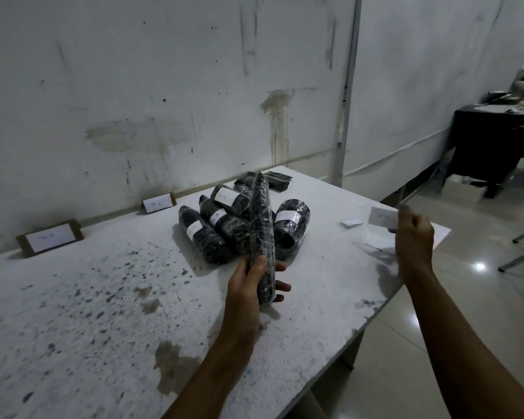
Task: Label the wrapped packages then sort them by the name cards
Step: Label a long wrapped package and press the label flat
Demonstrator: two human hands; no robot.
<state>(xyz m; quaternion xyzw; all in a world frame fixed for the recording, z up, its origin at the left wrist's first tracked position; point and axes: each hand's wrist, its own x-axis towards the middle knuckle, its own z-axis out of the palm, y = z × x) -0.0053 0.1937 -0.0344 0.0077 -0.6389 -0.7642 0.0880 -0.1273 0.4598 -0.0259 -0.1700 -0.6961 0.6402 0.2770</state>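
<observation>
My left hand (251,282) grips the lower end of a long black package (262,231) wrapped in clear film, held nearly upright above the table; no label shows on it. Behind it lies a pile of similar wrapped packages (221,225), several with white labels. My right hand (413,234) is raised at the table's right edge, pinching a white label (383,217) between its fingers. Two name cards lean against the wall: one at the left (49,237), another further back (159,203).
The white table (103,313) is stained with dark spots. Loose label papers (352,222) and backing sheets (375,240) lie near its right edge. A dark desk (490,140) stands at the far right, on a tiled floor.
</observation>
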